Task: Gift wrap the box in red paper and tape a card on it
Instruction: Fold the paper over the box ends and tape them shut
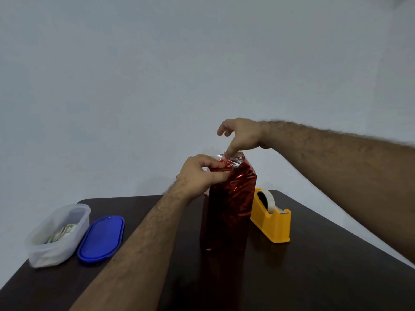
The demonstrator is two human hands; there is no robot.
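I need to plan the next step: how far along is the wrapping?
Done: red paper already covers the upright box's sides. In hand: the left hand pinches the top folds while the right hand presses a finger down there. Left: no card shows on it; the tape dispenser stands beside it.

No text, label, brand or number can be read anywhere. The paper slips in the clear tub (58,234) seem to carry print, but it is too small and blurred to make out. The yellow tape dispenser (270,217) shows no marking.
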